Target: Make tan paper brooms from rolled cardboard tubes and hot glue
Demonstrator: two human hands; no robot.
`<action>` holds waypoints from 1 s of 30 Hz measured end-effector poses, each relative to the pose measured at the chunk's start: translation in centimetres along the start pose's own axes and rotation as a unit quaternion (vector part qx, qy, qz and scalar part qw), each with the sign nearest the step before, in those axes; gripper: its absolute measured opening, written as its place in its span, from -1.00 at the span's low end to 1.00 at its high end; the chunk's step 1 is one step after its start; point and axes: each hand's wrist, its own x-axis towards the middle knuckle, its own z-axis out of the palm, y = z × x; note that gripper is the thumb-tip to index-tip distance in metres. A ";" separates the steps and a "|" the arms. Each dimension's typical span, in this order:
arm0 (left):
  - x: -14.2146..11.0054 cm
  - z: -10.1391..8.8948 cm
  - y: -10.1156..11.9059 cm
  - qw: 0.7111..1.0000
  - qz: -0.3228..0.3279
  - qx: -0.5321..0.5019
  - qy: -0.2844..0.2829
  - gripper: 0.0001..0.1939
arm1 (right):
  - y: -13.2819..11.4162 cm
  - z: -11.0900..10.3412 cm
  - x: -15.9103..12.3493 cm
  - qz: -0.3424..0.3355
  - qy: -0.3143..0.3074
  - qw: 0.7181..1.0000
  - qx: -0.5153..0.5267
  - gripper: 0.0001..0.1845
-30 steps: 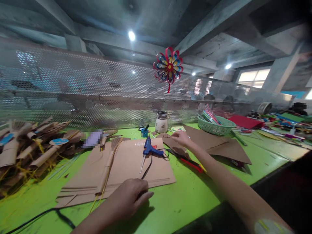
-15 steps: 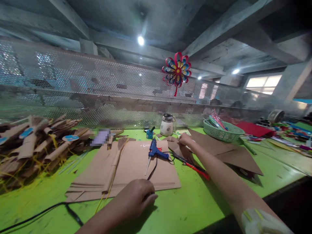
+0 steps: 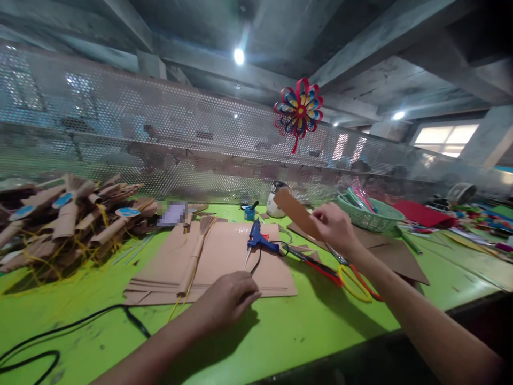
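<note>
My right hand (image 3: 335, 227) is raised over the table, its fingers pinching a strip of brown cardboard (image 3: 294, 211) that points up to the left. Below it lie yellow-handled scissors (image 3: 355, 283) and a red-and-black handled tool (image 3: 320, 267). My left hand (image 3: 232, 297) is by the front edge of a stack of brown cardboard sheets (image 3: 256, 283). Its fingers are curled with the thumb close; whatever they may hold is hidden. A blue glue gun (image 3: 258, 238) rests on the stack, beside a small paper broom with a fringed top (image 3: 194, 259).
Finished-looking paper brooms (image 3: 68, 224) with yellow strings heap up at the left. Behind stand a blue pot (image 3: 249, 214), a white jar (image 3: 273, 206) and a green basket (image 3: 371, 216). A black cord (image 3: 72, 320) crosses the front left. A perforated metal screen (image 3: 200, 144) rises behind.
My right hand has lifted from the far side of the table and come nearer, now with a cardboard strip. The yellow-handled scissors have come into sight. The left hand stays low with curled fingers.
</note>
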 end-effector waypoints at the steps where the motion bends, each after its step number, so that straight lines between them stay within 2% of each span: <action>1: 0.0 -0.3 0.2 0.999 0.025 0.002 0.039 -0.78 | -1.4 -0.3 -2.2 -0.080 0.020 0.997 0.004 -0.87; 3: -0.1 -1.0 1.0 0.990 0.079 0.005 0.120 -0.87 | -4.2 -0.4 -6.8 -0.165 0.028 0.986 0.018 -0.84; 4: -0.2 -1.4 1.5 0.983 0.104 0.008 0.149 -0.86 | -5.5 -0.2 -9.0 -0.173 0.019 0.984 0.030 -0.85; 6: -0.1 -1.7 2.9 0.974 0.150 0.025 0.168 -0.77 | -7.5 0.2 -12.6 -0.186 -0.001 0.981 0.063 -0.85; 8: 0.0 -1.5 4.3 0.974 0.176 0.061 0.129 -0.73 | -8.8 0.5 -15.0 -0.194 -0.028 0.977 0.087 -0.81; 10: 0.0 -0.6 5.2 0.979 0.170 0.104 0.053 -0.77 | -9.3 0.7 -16.4 -0.196 -0.047 0.974 0.099 -0.79; 12: -0.4 0.9 5.4 0.977 0.152 0.147 -0.020 -0.86 | -9.3 0.7 -17.1 -0.200 -0.065 0.972 0.107 -0.80; 14: -1.3 2.6 5.0 0.969 0.144 0.192 -0.063 -0.94 | -9.2 0.7 -17.6 -0.209 -0.092 0.967 0.117 -0.79; 15: -1.8 3.3 4.8 0.963 0.154 0.211 -0.068 -0.92 | -9.1 0.7 -17.8 -0.212 -0.104 0.964 0.124 -0.79; 19: -3.9 4.7 4.2 0.963 0.135 0.225 -0.057 -0.88 | -8.8 0.8 -18.5 -0.220 -0.132 0.955 0.149 -0.77; 23: -4.7 4.4 4.7 0.973 0.097 0.208 -0.019 -0.84 | -8.6 0.7 -18.1 -0.222 -0.171 0.948 0.148 -0.77; 30: -5.2 4.0 6.1 0.987 0.037 0.156 -0.010 -0.75 | -6.8 -0.8 -17.7 -0.229 -0.207 0.938 0.159 -0.68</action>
